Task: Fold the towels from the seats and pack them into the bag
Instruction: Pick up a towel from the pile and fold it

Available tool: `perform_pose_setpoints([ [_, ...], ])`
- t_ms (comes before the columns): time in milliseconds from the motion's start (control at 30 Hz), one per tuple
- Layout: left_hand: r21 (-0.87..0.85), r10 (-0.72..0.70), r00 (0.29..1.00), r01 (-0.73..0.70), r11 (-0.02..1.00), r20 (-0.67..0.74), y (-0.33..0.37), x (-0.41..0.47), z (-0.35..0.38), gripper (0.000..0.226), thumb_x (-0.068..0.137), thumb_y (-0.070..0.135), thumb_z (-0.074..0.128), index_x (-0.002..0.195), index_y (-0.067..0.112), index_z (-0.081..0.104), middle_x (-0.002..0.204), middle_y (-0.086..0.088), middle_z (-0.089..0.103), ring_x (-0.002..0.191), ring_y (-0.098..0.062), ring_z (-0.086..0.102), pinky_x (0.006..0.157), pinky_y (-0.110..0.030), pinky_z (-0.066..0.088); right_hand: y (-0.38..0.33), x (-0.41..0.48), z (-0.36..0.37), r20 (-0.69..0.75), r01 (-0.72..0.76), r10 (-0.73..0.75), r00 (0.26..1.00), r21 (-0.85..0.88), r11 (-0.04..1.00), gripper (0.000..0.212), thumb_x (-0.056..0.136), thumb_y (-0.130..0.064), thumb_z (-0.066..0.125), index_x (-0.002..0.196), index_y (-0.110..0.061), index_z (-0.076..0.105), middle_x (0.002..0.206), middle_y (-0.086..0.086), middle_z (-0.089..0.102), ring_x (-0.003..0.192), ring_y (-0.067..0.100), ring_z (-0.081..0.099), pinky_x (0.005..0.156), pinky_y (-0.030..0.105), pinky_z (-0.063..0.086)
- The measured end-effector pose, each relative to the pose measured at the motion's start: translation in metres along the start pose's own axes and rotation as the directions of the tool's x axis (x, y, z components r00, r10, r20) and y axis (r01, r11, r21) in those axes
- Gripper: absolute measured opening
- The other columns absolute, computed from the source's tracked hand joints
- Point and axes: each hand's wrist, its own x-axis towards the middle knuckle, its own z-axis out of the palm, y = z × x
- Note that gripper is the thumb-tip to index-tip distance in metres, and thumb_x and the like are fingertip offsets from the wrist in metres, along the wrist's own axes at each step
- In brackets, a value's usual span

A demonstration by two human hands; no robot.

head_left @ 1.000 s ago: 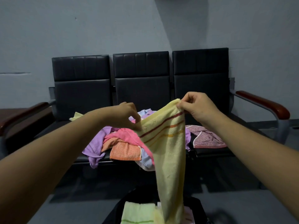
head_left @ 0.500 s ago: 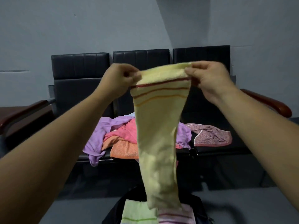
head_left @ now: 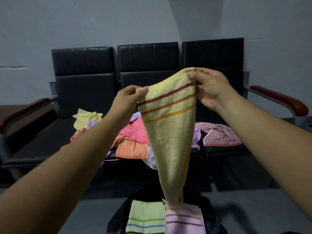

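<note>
A yellow towel with red, orange and yellow stripes hangs in front of me, narrowing toward its lower end. My left hand pinches its top left corner, and my right hand pinches the top right corner, held higher. The towel's tip touches folded towels, one pale green and one pink, lying in the black bag on the floor. A heap of unfolded towels in pink, orange, purple and pale yellow lies on the black seats.
The three-seat black bench stands against a grey wall, with brown wooden armrests at left and right. A maroon patterned towel lies on the right seat. Grey floor lies around the bag.
Both hands have come down from the raised position. The left hand dropped lower than the right, so the towel's top edge now slants, and its tip touches the towels in the bag.
</note>
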Motion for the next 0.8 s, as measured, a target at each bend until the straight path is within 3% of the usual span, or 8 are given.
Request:
perform_pose_setpoints([
  [67,-0.173,-0.063,0.983,0.093,0.980,0.174,-0.010,-0.005,0.005,0.028,0.085,0.023,0.071,0.108,0.008,0.065,0.089,-0.002,0.074,0.086,-0.019,0.070,0.082,-0.037,0.058,-0.003,0.000,0.007,-0.002,-0.019,0.019,1.000,0.026,0.999,0.015,0.091,0.000,0.066,0.105,-0.005,0.068,0.079,0.006,0.069,0.068,0.016,0.067,0.062,0.031,0.058],
  [133,-0.097,-0.155,0.925,0.200,0.975,0.348,-0.026,-0.013,0.010,0.033,0.082,0.016,0.076,0.113,0.009,0.066,0.103,-0.004,0.075,0.099,-0.021,0.071,0.092,-0.038,0.055,-0.004,0.000,0.011,0.028,-0.041,0.040,0.999,0.046,0.998,0.016,0.091,0.000,0.065,0.107,-0.004,0.068,0.081,0.007,0.070,0.070,0.017,0.068,0.061,0.030,0.058],
  [233,0.015,-0.257,0.863,0.279,0.960,0.435,-0.044,-0.024,0.020,0.040,0.079,0.010,0.080,0.117,0.004,0.067,0.116,-0.012,0.073,0.112,-0.026,0.068,0.104,-0.041,0.051,-0.004,0.001,0.012,0.057,-0.056,0.053,0.997,0.064,0.996,0.011,0.092,0.000,0.064,0.101,-0.004,0.068,0.081,0.008,0.070,0.070,0.018,0.070,0.065,0.032,0.060],
  [333,-0.159,-0.280,0.833,0.395,0.905,0.478,-0.042,-0.031,0.027,0.035,0.085,0.010,0.072,0.120,0.007,0.066,0.119,-0.011,0.072,0.112,-0.024,0.069,0.096,-0.036,0.056,0.004,0.008,0.003,-0.049,-0.098,0.098,0.994,-0.005,0.995,0.008,0.091,0.003,0.064,0.091,-0.003,0.068,0.077,0.010,0.067,0.064,0.017,0.068,0.063,0.031,0.061],
  [467,-0.391,-0.263,0.845,0.464,0.795,0.466,-0.024,-0.032,0.034,0.034,0.090,0.015,0.066,0.120,0.001,0.063,0.111,-0.017,0.073,0.100,-0.026,0.072,0.086,-0.037,0.060,0.031,0.014,-0.019,-0.117,-0.389,0.381,0.917,-0.057,0.920,0.010,0.098,-0.001,0.058,0.090,-0.001,0.064,0.085,0.013,0.065,0.061,0.017,0.068,0.052,0.029,0.059],
  [600,-0.554,-0.299,0.870,0.483,0.678,0.393,-0.014,-0.028,0.042,0.040,0.084,0.019,0.064,0.114,-0.007,0.063,0.105,-0.022,0.073,0.095,-0.030,0.074,0.087,-0.041,0.060,0.061,-0.003,-0.036,0.106,-0.521,0.512,0.852,0.071,0.851,0.030,0.095,-0.033,0.062,0.090,-0.005,0.072,0.089,0.008,0.069,0.083,0.019,0.064,0.077,0.033,0.060],
  [700,-0.635,-0.313,0.883,0.469,0.615,0.349,-0.019,-0.022,0.040,0.048,0.088,0.021,0.062,0.124,-0.009,0.057,0.117,-0.026,0.069,0.109,-0.034,0.069,0.097,-0.045,0.055,0.083,-0.025,-0.038,0.276,-0.565,0.519,0.809,0.122,0.816,0.058,0.085,-0.054,0.059,0.107,-0.002,0.068,0.098,0.013,0.072,0.093,0.027,0.069,0.085,0.042,0.059],
  [800,-0.641,-0.352,0.878,0.478,0.601,0.324,-0.029,-0.016,0.030,0.050,0.098,0.023,0.055,0.134,-0.010,0.051,0.136,-0.028,0.058,0.129,-0.038,0.057,0.111,-0.050,0.043,0.102,-0.038,-0.031,0.318,-0.540,0.496,0.808,0.064,0.839,0.034,0.089,-0.028,0.060,0.115,-0.008,0.068,0.104,0.011,0.074,0.096,0.023,0.071,0.090,0.042,0.058],
])
